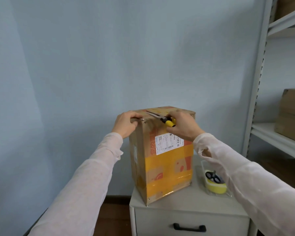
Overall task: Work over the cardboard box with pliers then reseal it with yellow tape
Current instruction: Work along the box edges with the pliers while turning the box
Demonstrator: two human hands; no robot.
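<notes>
cabinet [186, 217]: box [162, 167], tape [217, 187] beside; left grip [125, 124] round box corner, right grip [184, 126] round pliers [169, 122]

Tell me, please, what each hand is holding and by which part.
Right hand holds the pliers by their yellow handles; left hand grips the cardboard box's top edge.

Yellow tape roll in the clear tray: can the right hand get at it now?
Probably not yet: the right hand grips the yellow-handled pliers atop the brown cardboard box. The path looks free, but black-handled scissors lie on the yellow tape roll.
</notes>
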